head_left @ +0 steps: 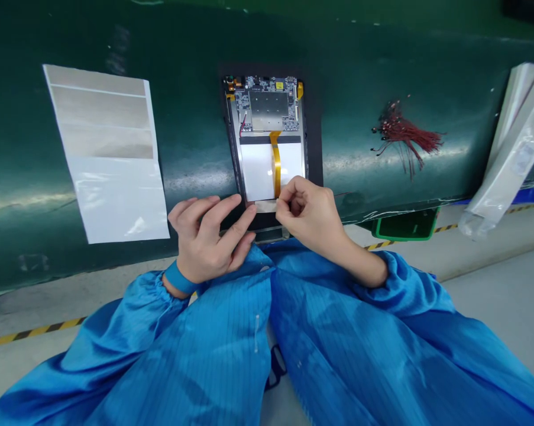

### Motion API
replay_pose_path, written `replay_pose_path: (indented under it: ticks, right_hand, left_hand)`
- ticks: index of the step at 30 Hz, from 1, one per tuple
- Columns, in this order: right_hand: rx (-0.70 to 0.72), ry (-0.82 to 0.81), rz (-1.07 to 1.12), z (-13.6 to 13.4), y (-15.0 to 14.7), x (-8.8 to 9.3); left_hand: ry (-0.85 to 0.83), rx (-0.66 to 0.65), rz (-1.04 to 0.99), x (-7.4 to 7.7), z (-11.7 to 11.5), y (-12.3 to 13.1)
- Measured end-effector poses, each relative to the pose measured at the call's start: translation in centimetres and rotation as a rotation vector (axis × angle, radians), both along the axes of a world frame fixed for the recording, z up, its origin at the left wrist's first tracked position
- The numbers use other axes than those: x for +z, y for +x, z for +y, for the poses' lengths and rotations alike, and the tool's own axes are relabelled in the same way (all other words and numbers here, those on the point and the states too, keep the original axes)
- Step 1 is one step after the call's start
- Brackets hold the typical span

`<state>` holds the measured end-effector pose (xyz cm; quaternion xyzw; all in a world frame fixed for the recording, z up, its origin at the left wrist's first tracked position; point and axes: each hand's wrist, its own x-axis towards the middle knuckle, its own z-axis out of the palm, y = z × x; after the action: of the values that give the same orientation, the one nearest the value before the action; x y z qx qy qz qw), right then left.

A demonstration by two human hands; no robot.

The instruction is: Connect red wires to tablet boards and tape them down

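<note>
An opened tablet-like device (267, 111) lies on a black mat, its circuit board at the far end. Below the board is a white battery panel (255, 171), crossed by an orange ribbon cable (276, 165). A pale strip (265, 206) runs along the panel's near edge. My right hand (311, 216) pinches at the right end of this strip with thumb and forefinger. My left hand (211, 236) has its fingers apart, the forefinger touching near the strip's left end and the other fingertips beside the device's lower left corner.
A sheet with silvery strips (116, 177) lies at the left. Red wires with black ends (408, 133) are bunched at the right. Farther right are plastic-wrapped white pieces (510, 148). A green bin (406, 226) sits below the table's (350, 148) front edge.
</note>
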<state>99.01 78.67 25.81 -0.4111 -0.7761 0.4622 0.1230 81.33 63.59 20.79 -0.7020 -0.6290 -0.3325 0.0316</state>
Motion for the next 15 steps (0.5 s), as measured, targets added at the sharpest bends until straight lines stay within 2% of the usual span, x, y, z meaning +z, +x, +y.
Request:
replay_pose_path:
  ticks: [3,6,10,15]
  right_hand:
    - [-0.002,0.046,-0.017,-0.2,0.0,-0.1]
    - [0.006,0.094,-0.038,-0.3,-0.1,0.0]
    - [0.021,0.143,-0.076,-0.6,-0.2,0.1]
    - [0.031,0.17,-0.103,-0.7,-0.3,-0.1]
  left_hand:
    - [-0.053,-0.03,-0.031,0.2,0.1,0.2]
    - [-0.085,-0.039,0.041,0.4,0.4,0.3]
    - [-0.035,-0.017,0.185,0.4,1.0,0.3]
    - [0.014,-0.031,0.195,0.3,1.4,0.3]
